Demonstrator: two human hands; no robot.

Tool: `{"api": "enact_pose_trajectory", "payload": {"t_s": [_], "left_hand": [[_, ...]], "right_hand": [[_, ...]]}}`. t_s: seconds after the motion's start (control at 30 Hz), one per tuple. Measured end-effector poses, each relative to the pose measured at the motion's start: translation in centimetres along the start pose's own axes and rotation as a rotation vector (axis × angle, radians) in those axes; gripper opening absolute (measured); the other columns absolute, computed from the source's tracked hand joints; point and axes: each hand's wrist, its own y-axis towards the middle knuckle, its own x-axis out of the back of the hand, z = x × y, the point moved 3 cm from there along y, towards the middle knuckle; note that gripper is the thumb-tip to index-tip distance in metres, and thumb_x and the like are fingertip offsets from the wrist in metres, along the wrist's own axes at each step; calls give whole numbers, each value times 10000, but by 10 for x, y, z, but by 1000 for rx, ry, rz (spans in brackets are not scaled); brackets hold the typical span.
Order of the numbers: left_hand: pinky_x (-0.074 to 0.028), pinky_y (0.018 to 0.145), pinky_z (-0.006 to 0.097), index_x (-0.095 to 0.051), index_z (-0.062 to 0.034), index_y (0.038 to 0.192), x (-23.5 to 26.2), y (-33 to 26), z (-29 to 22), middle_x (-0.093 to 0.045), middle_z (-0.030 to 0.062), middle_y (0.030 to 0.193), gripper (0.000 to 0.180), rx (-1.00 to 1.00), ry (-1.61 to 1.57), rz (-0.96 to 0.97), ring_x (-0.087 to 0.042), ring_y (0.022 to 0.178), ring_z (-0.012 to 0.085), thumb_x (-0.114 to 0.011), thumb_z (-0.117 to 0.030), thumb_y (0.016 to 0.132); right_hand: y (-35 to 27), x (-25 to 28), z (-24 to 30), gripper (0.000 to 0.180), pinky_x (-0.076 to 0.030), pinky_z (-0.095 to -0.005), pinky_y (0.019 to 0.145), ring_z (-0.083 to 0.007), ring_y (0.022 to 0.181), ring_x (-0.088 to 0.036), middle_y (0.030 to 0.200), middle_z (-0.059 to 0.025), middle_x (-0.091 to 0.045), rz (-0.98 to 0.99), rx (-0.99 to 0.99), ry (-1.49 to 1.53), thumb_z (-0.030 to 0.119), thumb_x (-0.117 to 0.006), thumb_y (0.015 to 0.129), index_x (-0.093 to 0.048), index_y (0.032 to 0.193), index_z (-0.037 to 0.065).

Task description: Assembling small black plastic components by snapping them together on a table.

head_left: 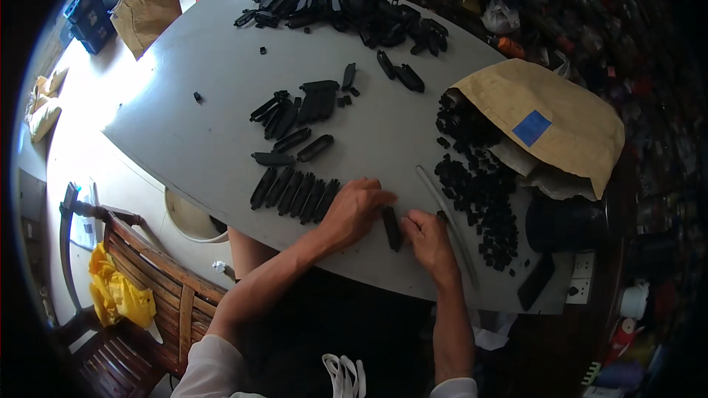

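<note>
Between my hands is a long black plastic piece (392, 230), slim and straight-sided. My left hand (355, 210) is closed, its fingertips at the far end of that piece. My right hand (429, 242) is closed in a pinch just to the right of it; whatever lies between those fingers is hidden. Left of my left hand, several black oval plastic housings (288, 191) lie side by side in a slanted row. More such housings (274, 115) lie loosely beyond the row, some pressed together. Small black blocks (479, 203) are heaped to the right of my right hand.
A brown paper bag (560, 114) lies tipped over, small blocks at its mouth. A grey strip (442, 210) runs beside my right hand. Black housings (332, 7) are piled at the table's (199, 59) far end. A wooden chair (162, 280) stands left; a black phone-like slab (536, 282) lies right.
</note>
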Motion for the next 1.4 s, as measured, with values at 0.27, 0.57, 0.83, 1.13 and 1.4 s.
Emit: {"api": "enact_pose_trajectory", "payload": {"t_s": [0.27,0.57,0.83,1.13,1.4], "left_hand": [[-462,705,402,-504,-23,997,-5,-28,-55,-518,146,921,372,410,250,-119,-546,872,325,-697,-264,790],[-443,688,421,-534,-31,932,-19,-27,-44,-498,126,889,297,343,422,-179,-523,858,306,-684,-119,690],[-425,724,369,-581,-52,910,-12,-35,-36,-509,94,870,245,139,368,-266,-511,818,277,-681,-74,688],[-427,711,363,-592,-54,874,-13,-35,-33,-510,91,861,232,123,348,-278,-507,805,268,-700,-73,669],[-430,711,359,-593,-54,848,-16,-34,-32,-506,84,836,211,134,360,-294,-512,801,259,-696,-77,666]], "right_hand": [[-46,33,-4,209,-492,-397,730,-278,940,-535,1002,-116,-481,-520,-201,-891,168,-640,868,-507,968,41],[-46,28,-36,170,-452,-419,786,-326,942,-533,986,-151,-507,-527,-104,-738,63,-599,867,-468,967,22],[-70,6,16,91,-482,-476,673,-403,807,-612,868,-218,-581,-278,-68,-354,97,-466,951,-439,985,16],[-75,9,50,71,-476,-479,646,-431,770,-605,828,-226,-609,-473,-38,-401,70,-473,928,-487,916,2],[-60,0,32,83,-473,-476,663,-406,791,-629,836,-231,-624,-216,-176,-505,63,-427,948,-474,917,2]]}}
